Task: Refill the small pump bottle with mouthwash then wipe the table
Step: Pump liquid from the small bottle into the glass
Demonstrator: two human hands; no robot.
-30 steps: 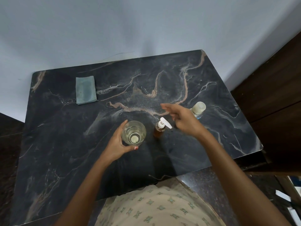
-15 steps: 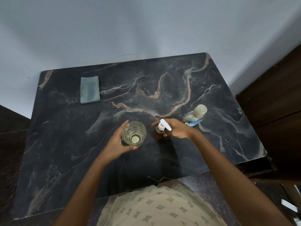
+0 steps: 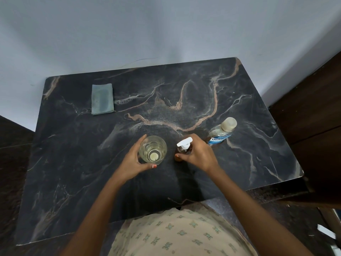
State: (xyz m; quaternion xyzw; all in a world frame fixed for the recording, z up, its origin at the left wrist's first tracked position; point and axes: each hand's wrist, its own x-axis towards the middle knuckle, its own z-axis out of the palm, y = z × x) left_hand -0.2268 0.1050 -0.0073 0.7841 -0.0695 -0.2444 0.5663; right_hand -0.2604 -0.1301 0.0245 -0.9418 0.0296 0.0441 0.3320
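Observation:
A small amber pump bottle point(image 3: 181, 151) with a white pump head stands near the middle of the dark marble table point(image 3: 249, 163). My right hand point(image 3: 200, 154) is wrapped around its body from the right. Just left of it stands a clear glass point(image 3: 152, 149) holding a little pale liquid, and my left hand point(image 3: 133, 161) grips the glass from the left and front. A clear mouthwash bottle point(image 3: 220, 134) with a blue label and a pale cap stands to the right of my right hand. A folded grey-blue cloth point(image 3: 102, 99) lies flat at the table's back left.
A pale wall runs behind the table. A dark wooden cabinet point(image 3: 313, 117) stands close against the table's right side. The floor to the left is dark.
My right hand came down from above the table and closed around the pump bottle. My left hand stayed on the glass. The camera view shifted slightly.

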